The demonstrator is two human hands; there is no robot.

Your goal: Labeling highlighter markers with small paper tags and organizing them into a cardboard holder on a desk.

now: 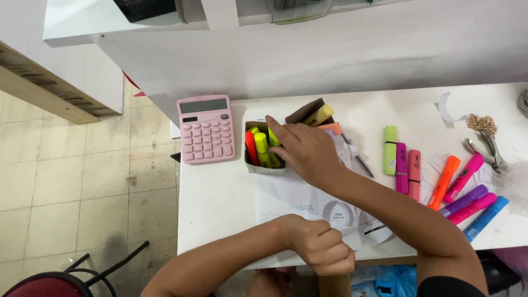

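A small open cardboard box (250,165) stands on the white table (220,192), holding red, yellow and green highlighters (258,148). My right hand (305,151) reaches over this box from the right, index finger stretched out, the other fingers down on a yellow-green highlighter (273,137) inside it. The frame does not show whether it grips that highlighter. A yellow highlighter (319,114) and an orange one (331,127) lie just behind the hand. My left hand (324,250) is a closed fist resting on a printed paper sheet (286,198) near the table's front edge.
A pink calculator (204,129) lies left of the box. Several loose highlighters (407,165) in green, pink, orange, purple and blue lie at the right, beside metal pliers (487,148) and a gold chain (482,123). A chair (60,280) stands on the tiled floor.
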